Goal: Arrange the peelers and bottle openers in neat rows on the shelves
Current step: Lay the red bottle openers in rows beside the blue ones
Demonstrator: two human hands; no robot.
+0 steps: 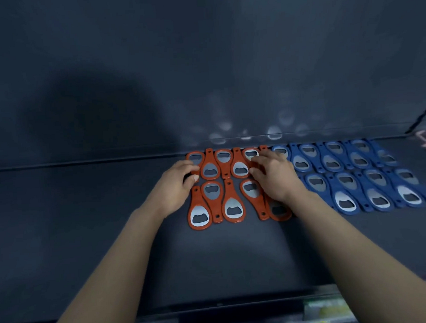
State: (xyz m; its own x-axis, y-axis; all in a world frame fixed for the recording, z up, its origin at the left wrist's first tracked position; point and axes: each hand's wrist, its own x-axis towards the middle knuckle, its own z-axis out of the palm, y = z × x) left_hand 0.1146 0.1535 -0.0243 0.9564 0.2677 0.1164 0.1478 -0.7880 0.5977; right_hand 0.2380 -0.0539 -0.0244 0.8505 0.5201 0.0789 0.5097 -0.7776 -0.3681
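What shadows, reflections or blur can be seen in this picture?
Head view: dim light; a large soft shadow lies on the back wall at left; pale reflections of metal glimmer on it above the orange bottle openers; the lower right corner is blurred.

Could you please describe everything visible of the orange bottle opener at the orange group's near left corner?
This orange, teardrop-shaped, plastic-looking bottle opener lies flat on the dark shelf, ending the front row. Its wide end, with a silvery notched metal insert, faces the person; its narrow handle, pierced by a small hole, points away. A reversed orange neighbour nestles against its right. The left hand lies just beyond.
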